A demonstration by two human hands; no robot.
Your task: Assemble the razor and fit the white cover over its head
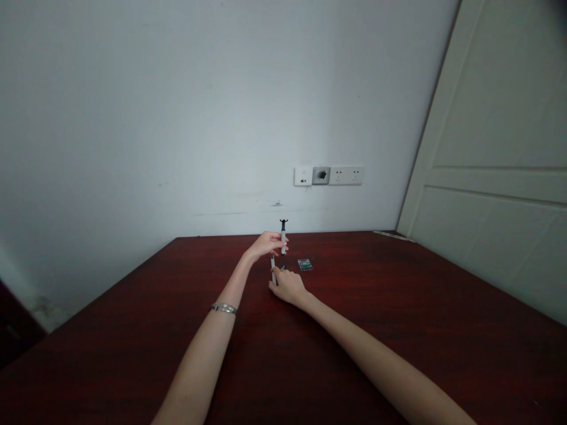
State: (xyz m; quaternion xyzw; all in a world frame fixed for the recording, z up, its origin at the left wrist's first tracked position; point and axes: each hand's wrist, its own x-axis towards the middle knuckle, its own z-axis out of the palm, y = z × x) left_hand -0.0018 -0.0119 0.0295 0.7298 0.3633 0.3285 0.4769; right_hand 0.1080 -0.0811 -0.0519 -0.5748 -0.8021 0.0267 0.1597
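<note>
Upright between the fingers of my left hand (266, 243) is a razor (283, 241), with a white handle and a dark T-shaped head at the top. My left fingers are closed around its handle. Below and nearer to me, my right hand (289, 285) is closed on a slim white stick (273, 263) with a dark end, standing at a slight tilt. A small green bit shows by the right fingers, too small to name. Right of both hands, a small clear case (305, 264) with green contents lies flat on the table.
The dark red wooden table (354, 330) runs back to a pale wall (199, 118). Sockets and switches (339, 175) are set low in the wall. A thin flat strip (392, 236) lies at the far right edge, near a white panelled door (496, 153).
</note>
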